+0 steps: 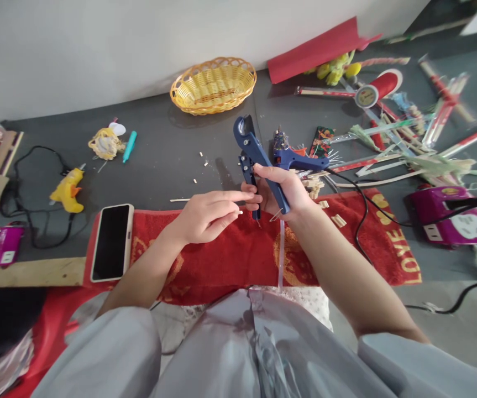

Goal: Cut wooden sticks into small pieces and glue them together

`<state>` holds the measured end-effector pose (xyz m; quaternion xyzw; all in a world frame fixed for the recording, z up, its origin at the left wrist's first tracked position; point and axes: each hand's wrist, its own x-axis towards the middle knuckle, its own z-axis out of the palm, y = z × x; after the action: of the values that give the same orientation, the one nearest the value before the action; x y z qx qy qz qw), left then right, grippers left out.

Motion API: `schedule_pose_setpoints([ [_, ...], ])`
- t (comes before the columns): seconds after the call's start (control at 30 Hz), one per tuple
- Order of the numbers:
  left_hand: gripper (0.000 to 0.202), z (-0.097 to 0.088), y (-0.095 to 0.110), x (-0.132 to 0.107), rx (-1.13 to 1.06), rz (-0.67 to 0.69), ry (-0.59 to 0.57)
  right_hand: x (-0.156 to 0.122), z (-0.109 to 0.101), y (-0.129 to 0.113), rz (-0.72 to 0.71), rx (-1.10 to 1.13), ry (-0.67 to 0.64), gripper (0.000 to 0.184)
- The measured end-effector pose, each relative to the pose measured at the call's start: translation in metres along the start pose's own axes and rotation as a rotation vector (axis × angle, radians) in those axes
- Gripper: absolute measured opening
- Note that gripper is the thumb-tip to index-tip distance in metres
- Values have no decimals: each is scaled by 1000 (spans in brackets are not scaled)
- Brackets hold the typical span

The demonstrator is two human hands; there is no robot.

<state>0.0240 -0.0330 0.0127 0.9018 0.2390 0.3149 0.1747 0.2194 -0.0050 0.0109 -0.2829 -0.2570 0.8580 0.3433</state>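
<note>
My right hand is wrapped round a blue pipe cutter, whose curved head points away from me with its handles spread. My left hand is just left of the cutter, its index finger stretched toward my right fingertips. Between its thumb and a finger, a small pale stick piece is pinched. Below both hands lies a red towel at the table's front edge. A thin pale stick rests along the towel's back edge, and tiny cut bits are scattered on the grey table.
A yellow wicker basket stands by the wall. Right of the cutter are a blue glue gun, a red ribbon spool, bundled sticks and a purple power strip. To the left are a phone, a yellow glue gun and a teal marker.
</note>
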Motion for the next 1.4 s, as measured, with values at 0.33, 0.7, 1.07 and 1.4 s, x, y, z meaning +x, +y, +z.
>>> schedule_pose_setpoints([
  [0.33, 5, 2, 3, -1, 194, 124, -13, 0, 0, 1, -34, 0, 5, 32],
  [0.7, 6, 5, 5, -1, 328, 146, 67, -2, 1, -1, -12, -9, -38, 34],
  [1.07, 35, 9, -16, 1, -409, -819, 247, -1, 7, 11, -206, -473, 377, 49],
  [1.4, 26, -12, -48, -10, 316, -882, 337, -7, 2, 3, -324, -556, 471, 46],
])
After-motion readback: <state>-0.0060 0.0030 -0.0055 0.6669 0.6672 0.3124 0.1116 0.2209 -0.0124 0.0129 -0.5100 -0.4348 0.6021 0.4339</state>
